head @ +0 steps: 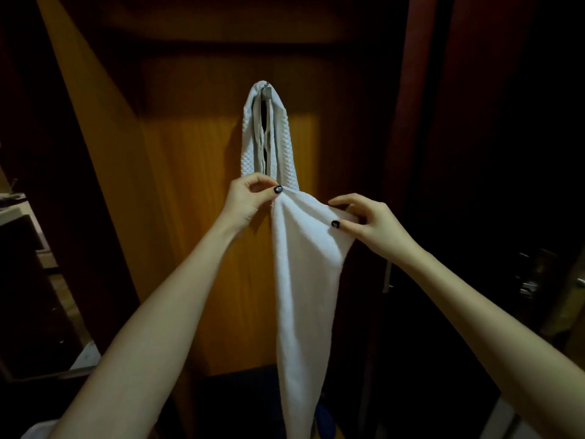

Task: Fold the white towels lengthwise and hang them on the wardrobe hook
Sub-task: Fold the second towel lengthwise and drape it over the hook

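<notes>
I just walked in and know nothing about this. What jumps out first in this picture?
A white waffle-textured towel hangs from a small metal hook at the top centre of the orange-brown wooden wardrobe panel. Just below it, the left hand and right hand each pinch the top edge of a smooth white towel that trails down toward the bottom of the frame.

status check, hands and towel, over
Left hand and right hand both pinching top edge of smooth white cloth towel, not yet hung. Metal wardrobe hook already carries white waffle-weave towel. Nothing else in the way.
</notes>
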Demonstrator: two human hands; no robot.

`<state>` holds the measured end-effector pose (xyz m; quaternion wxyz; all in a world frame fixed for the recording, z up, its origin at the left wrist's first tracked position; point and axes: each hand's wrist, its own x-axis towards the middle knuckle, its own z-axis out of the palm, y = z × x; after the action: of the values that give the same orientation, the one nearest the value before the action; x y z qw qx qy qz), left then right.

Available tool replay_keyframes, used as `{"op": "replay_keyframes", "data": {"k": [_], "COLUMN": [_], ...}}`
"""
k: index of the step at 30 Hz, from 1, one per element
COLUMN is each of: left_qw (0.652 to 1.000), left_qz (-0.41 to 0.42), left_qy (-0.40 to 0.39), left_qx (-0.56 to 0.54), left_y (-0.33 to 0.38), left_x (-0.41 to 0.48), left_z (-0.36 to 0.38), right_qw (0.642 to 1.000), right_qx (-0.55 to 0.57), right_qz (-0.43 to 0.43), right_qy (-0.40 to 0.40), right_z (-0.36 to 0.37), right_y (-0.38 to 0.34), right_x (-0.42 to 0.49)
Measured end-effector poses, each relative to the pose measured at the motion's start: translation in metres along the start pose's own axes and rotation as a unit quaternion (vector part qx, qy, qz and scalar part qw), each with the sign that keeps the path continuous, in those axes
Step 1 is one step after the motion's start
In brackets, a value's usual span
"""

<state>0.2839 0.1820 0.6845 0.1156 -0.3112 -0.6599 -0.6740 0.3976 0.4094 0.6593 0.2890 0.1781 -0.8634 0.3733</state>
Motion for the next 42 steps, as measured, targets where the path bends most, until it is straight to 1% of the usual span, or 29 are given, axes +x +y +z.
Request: {"op": "replay_keyframes", "data": {"k": [3, 6, 8, 12, 14, 16, 18, 20, 23, 25, 27, 29, 32, 34, 36, 38, 39, 40, 42], "left_qw": [0.999, 0.999, 0.999, 0.999, 0.998, 0.998, 0.998, 0.998, 0.998, 0.997, 0.994, 0.988, 0.979, 0.966, 0.943, 0.924, 0.925, 0.939, 0.974], "left_qz": [-0.007, 0.009, 0.017, 0.011, 0.011, 0.014, 0.011, 0.010, 0.009, 0.014, 0.027, 0.045, 0.053, 0.051, 0.050, 0.049, 0.044, 0.031, 0.001], "left_qy": [-0.002, -0.001, 0.008, -0.011, -0.017, -0.012, -0.006, 0.000, -0.006, -0.016, -0.025, -0.034, -0.064, -0.110, -0.161, -0.192, -0.194, -0.185, -0.133], "left_qx": [0.035, 0.046, 0.045, 0.045, 0.055, 0.063, 0.063, 0.064, 0.068, 0.080, 0.108, 0.142, 0.184, 0.230, 0.286, 0.328, 0.323, 0.288, 0.183], "left_y": [0.000, 0.000, 0.002, 0.006, 0.008, 0.010, 0.010, 0.009, 0.007, 0.003, -0.001, -0.007, -0.017, -0.024, -0.029, -0.032, -0.034, -0.035, -0.036], "left_x": [0.007, 0.008, 0.008, 0.011, 0.012, 0.012, 0.012, 0.012, 0.012, 0.013, 0.012, 0.012, 0.012, 0.012, 0.011, 0.008, 0.007, 0.006, 0.003], "left_z": [-0.004, 0.004, 0.009, 0.012, 0.012, 0.011, 0.009, 0.009, 0.010, 0.012, 0.013, 0.014, 0.015, 0.013, 0.012, 0.010, 0.010, 0.011, 0.015], "right_qw": [0.998, 0.984, 0.977, 0.988, 0.988, 0.990, 0.993, 0.992, 0.992, 0.991, 0.988, 0.989, 0.993, 0.993, 0.989, 0.986, 0.984, 0.982, 0.977], "right_qx": [-0.067, -0.169, -0.206, -0.136, -0.122, -0.093, -0.019, 0.021, -0.028, -0.086, -0.124, -0.120, -0.083, -0.092, -0.123, -0.148, -0.156, -0.162, -0.176], "right_qz": [0.008, -0.020, -0.024, 0.063, 0.086, 0.091, 0.078, 0.063, 0.043, 0.033, 0.041, 0.051, 0.040, 0.047, 0.046, 0.041, 0.046, 0.056, 0.080], "right_qy": [0.016, 0.050, 0.047, 0.036, 0.038, 0.058, 0.084, 0.105, 0.112, 0.099, 0.082, 0.074, 0.071, 0.063, 0.063, 0.069, 0.073, 0.079, 0.088], "right_z": [-0.010, -0.018, -0.025, -0.039, -0.043, -0.047, -0.050, -0.053, -0.056, -0.057, -0.057, -0.056, -0.053, -0.049, -0.045, -0.039, -0.036, -0.033, -0.031], "right_y": [0.009, 0.009, 0.009, 0.008, 0.007, 0.003, 0.001, -0.002, -0.002, 0.000, 0.004, 0.008, 0.018, 0.026, 0.034, 0.039, 0.040, 0.041, 0.042], "right_x": [-0.007, -0.004, 0.003, 0.014, 0.015, 0.014, 0.011, 0.008, 0.007, 0.007, 0.006, 0.004, 0.000, -0.004, -0.007, -0.008, -0.008, -0.008, -0.005]}}
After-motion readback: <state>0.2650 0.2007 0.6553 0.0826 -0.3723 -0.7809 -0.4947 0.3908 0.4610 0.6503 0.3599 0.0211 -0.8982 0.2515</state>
